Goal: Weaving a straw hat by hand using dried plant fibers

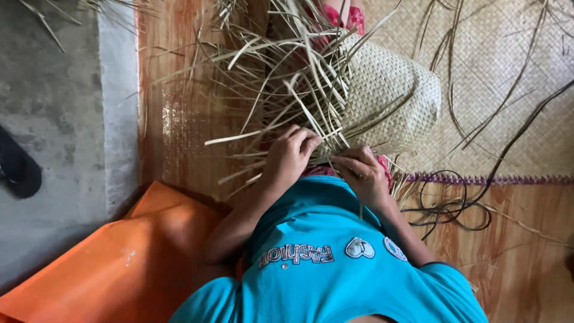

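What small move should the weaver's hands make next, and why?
Probably fold one more strip across the edge. The left hand grips loose strips at the unfinished edge of the woven piece, the right hand rests on that edge, and many strips there stick out unwoven.

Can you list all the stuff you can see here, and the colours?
basket: one, half woven, pale straw, on the lap, upper middle
loose strips: many, pale straw, sticking out from the basket's left edge
mat: one, woven, tan with a purple edge, upper right
dark strands: a few, black-brown, curling on the floor at right
floor: wood-patterned, orange-brown, under everything
cushion: one, orange, lower left
concrete: grey, far left
sandal: one, black, left edge
shirt: one, teal, bottom middle
left hand: gripping strips at the basket's edge
right hand: pinching strips beside it
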